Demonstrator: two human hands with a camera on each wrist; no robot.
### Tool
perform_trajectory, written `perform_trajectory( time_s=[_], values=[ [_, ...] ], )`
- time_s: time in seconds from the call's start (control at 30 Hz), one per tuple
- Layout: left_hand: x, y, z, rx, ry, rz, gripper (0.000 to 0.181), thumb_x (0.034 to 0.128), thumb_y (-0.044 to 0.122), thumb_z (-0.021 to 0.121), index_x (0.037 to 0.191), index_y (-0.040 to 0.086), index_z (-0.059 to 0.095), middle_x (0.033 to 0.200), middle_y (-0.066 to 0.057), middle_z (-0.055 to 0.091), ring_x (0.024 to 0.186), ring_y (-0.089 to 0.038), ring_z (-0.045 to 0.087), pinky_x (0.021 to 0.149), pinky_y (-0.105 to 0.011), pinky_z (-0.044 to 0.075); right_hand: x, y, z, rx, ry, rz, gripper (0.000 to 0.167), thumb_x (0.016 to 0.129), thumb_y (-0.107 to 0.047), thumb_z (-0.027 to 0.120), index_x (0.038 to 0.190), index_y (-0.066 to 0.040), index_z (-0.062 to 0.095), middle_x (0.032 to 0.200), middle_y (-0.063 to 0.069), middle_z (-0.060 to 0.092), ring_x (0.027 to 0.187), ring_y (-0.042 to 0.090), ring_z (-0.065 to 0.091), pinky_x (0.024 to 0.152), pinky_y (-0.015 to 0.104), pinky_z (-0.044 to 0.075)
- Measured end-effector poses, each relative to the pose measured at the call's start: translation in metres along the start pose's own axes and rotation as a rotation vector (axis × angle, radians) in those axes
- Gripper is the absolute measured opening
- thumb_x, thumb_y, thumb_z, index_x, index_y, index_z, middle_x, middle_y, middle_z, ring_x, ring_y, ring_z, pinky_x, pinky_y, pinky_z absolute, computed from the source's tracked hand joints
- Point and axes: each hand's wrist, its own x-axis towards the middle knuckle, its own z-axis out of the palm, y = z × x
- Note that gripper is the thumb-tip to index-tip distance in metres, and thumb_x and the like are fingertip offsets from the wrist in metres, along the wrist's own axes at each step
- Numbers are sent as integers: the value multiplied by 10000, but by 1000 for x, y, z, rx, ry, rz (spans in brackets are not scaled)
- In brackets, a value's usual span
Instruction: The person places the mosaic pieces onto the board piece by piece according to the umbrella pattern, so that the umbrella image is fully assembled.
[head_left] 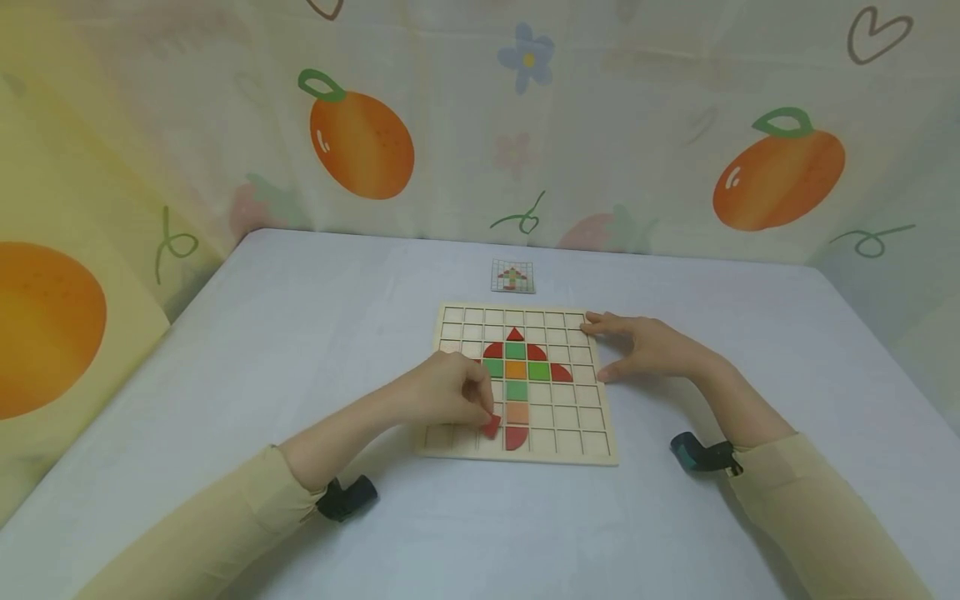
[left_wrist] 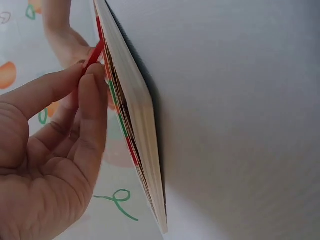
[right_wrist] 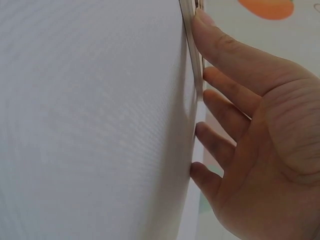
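My left hand (head_left: 448, 390) pinches a small red tile (head_left: 491, 426) between thumb and fingers, over the lower part of a wooden grid board (head_left: 573, 418). In the left wrist view the red tile (left_wrist: 93, 57) stands tilted at the board's face. Its full outline is partly hidden by my fingertips. At the board's right edge my right hand (head_left: 656, 346) rests with fingers spread, thumb and fingertips touching the rim. Coloured tiles lie in the grid: a red triangle (head_left: 514, 335) on top, green squares, an orange square (head_left: 516, 369), a salmon square (head_left: 517, 412) and red quarter-rounds (head_left: 516, 438).
A small picture card (head_left: 513, 276) with a similar coloured pattern lies behind the board. White cloth (head_left: 337, 317) covers the table. A printed curtain (head_left: 600, 108) with oranges hangs behind. Dark wrist cameras (head_left: 347, 498) sit at both cuffs.
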Motion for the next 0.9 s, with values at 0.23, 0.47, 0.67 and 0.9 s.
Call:
perform_trajectory(
  time_s=[0.23,0.47,0.67,0.9],
  values=[
    [0,4,9,104,-1,33,191,924,136,757,750,166,685,671,49,635,709,-117,542,650,-234,435,0,0,0,-17,9,-23,836,829,-414,863,1539,-133,523,1700,94,354,1598,434,239,1234,703,245],
    [1,7,14,121,-7,53,192,933,151,769,760,169,688,681,61,630,720,-118,526,660,-226,416,2,3,3,-13,13,-15,834,833,-393,864,1545,-135,515,1707,87,341,1605,421,233,1247,689,236],
    [-1,4,11,87,-41,38,112,896,155,812,816,160,733,753,64,682,792,-128,587,736,-242,499,1,3,3,-7,18,-20,839,828,-403,865,1544,-138,517,1705,96,344,1603,424,236,1243,694,237],
    [-2,4,10,87,-47,48,105,877,114,825,831,145,736,770,53,682,806,-145,595,752,-259,514,0,0,2,-4,16,-29,830,833,-397,863,1539,-126,522,1701,109,350,1597,435,242,1237,698,243]
  ],
)
